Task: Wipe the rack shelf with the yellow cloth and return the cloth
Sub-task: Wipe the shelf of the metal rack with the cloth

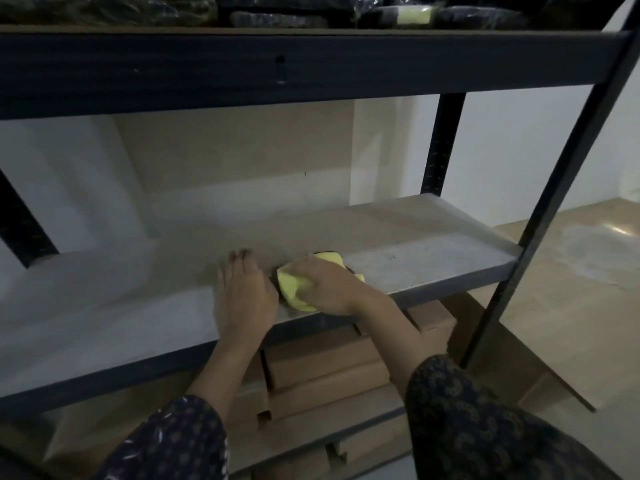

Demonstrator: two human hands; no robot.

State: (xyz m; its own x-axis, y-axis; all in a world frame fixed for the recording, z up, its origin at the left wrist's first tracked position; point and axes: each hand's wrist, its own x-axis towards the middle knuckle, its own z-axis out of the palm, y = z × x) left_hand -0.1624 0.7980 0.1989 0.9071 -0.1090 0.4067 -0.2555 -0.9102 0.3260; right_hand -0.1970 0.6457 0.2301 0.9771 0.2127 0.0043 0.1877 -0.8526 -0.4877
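Yellow cloth (294, 291), soft, light and bunched (best held by its gathered middle), lies on the rack shelf (415, 244) under the right hand (327, 285), whose fingers curl round it just behind the front edge. The left hand (242, 292) rests flat beside it with its fingers straight. Bare shelf opens right of the fingers up to the dark upright (554, 202).

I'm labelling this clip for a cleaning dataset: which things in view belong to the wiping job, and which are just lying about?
In the job: yellow cloth, held under the right hand; grey rack shelf; left hand, flat on the shelf.
Lying about: cardboard boxes on the shelf below; dark wrapped bundles on the shelf above.
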